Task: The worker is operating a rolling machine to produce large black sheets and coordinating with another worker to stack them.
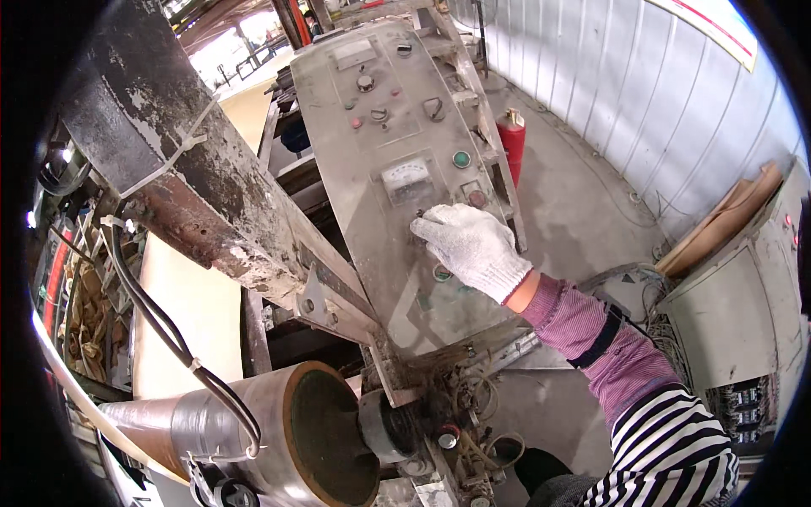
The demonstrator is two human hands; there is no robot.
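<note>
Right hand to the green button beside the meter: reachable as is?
Likely yes: the gloved right hand is over the same panel, near the green button, and nothing visible covers that button; only a dull red button sits close to the way.

Gloved right hand (473, 245): over the gray panel (363, 228); whatever is under its fingers (432, 221) can't be seen.
Dial (410, 179): on the panel; its tiny marks are too small to read.
Red tank (513, 144): right of the panel, partly hidden by the frame there.
Striped sleeve (672, 448): below and right of the panel, cut off at the bottom.
Big roller (232, 427): below and left of the panel, bottom cut off.
Wall sign (718, 24): far up and right of the panel, top cut off.
</note>
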